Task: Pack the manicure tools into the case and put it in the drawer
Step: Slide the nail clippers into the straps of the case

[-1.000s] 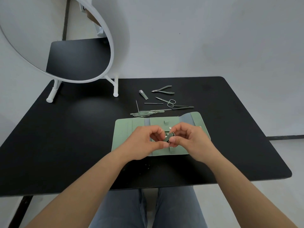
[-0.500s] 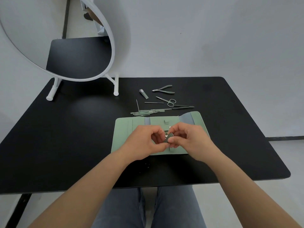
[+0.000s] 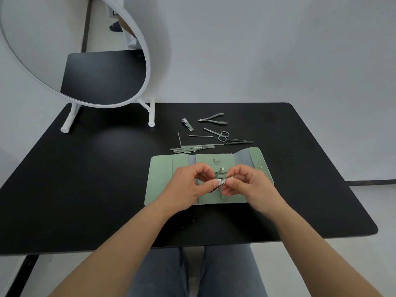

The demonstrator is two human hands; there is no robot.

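A green manicure case (image 3: pixel 162 179) lies unfolded flat on the black table (image 3: pixel 85 189). Over its middle, my left hand (image 3: pixel 188 187) and my right hand (image 3: pixel 248 185) pinch the two ends of a small silver nail clipper (image 3: pixel 220 182), tilted, just above the case's strap loops. Behind the case lie loose tools: a second nail clipper (image 3: pixel 187 124), cuticle nippers (image 3: pixel 214 119), scissors (image 3: pixel 218 133), tweezers (image 3: pixel 237 142), a thin pick (image 3: pixel 200 136) and a pile of several flat green files (image 3: pixel 188 148). No drawer is in view.
A round white-framed mirror (image 3: pixel 147 67) on a white stand (image 3: pixel 151 116) stands at the table's back left. A grey wall rises behind the table. My legs in jeans (image 3: pixel 192 275) show below the table's near edge.
The clipper has tilted and shows more of its silver body between my fingers. Both hands stay over the middle of the case; the loose tools have not moved.
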